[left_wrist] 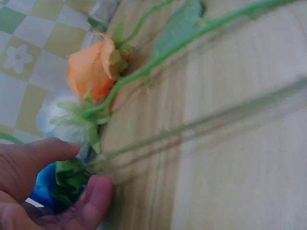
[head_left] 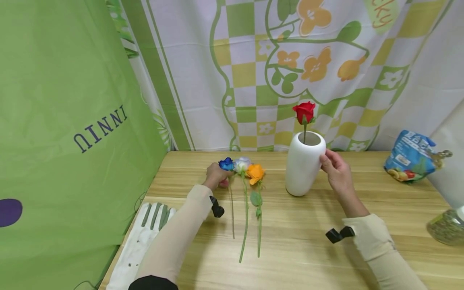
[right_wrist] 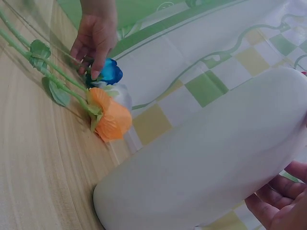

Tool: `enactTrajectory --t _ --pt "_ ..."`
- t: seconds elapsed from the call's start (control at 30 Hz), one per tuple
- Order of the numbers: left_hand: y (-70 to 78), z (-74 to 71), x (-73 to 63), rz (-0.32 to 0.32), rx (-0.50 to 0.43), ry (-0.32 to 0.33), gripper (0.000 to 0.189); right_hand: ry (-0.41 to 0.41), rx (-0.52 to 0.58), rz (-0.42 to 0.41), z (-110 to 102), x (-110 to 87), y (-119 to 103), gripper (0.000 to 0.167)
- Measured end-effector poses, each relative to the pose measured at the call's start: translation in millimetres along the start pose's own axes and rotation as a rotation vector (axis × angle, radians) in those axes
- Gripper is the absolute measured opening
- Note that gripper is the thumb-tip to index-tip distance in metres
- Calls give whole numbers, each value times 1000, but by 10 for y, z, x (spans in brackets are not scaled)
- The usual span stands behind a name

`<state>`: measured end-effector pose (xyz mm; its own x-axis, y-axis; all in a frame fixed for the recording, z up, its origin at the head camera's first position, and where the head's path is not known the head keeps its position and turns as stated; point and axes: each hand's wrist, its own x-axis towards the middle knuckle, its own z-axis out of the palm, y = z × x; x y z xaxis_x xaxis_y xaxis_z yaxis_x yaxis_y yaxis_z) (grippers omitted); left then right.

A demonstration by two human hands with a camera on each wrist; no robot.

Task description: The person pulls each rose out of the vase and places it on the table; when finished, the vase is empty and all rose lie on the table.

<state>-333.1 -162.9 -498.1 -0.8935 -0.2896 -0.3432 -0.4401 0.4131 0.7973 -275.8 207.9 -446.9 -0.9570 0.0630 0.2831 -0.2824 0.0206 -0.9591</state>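
My left hand (head_left: 216, 175) is at the head of a blue rose (head_left: 226, 164), thumb and fingers round its green base in the left wrist view. The rose's thin stem (head_left: 232, 209) lies along the table. Beside it lie a pale white-lilac rose (head_left: 242, 164) and an orange rose (head_left: 255, 173), both with green stems. A white vase (head_left: 303, 169) stands upright to the right, one red rose (head_left: 305, 112) rising from its mouth. My right hand (head_left: 339, 173) holds the vase's right side near the rim, thumb in front; the other fingers are partly hidden behind it.
A white-and-green striped thing (head_left: 139, 237) lies at the table's left edge. Toward the right are a blue packet (head_left: 409, 157) and a jar (head_left: 447, 227) of dried bits. Behind the wooden table (head_left: 290, 249) hangs a patterned curtain (head_left: 192, 72); a green cloth (head_left: 65, 80) hangs at left.
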Motion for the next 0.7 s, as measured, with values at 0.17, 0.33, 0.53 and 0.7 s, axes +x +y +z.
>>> enactTrajectory --t 0.17,0.33,0.53,0.7 --pt "55 -57 -27 -24 63 -15 42 0 32 11 13 1 -5 13" --pt "86 -97 3 -8 193 -13 46 15 25 27 6 2 -11 13" --pt "48 -117 68 55 341 8 45 7 21 35 -10 8 -12 13" --pt "67 -181 48 103 411 -4 54 9 31 34 0 14 -5 12"
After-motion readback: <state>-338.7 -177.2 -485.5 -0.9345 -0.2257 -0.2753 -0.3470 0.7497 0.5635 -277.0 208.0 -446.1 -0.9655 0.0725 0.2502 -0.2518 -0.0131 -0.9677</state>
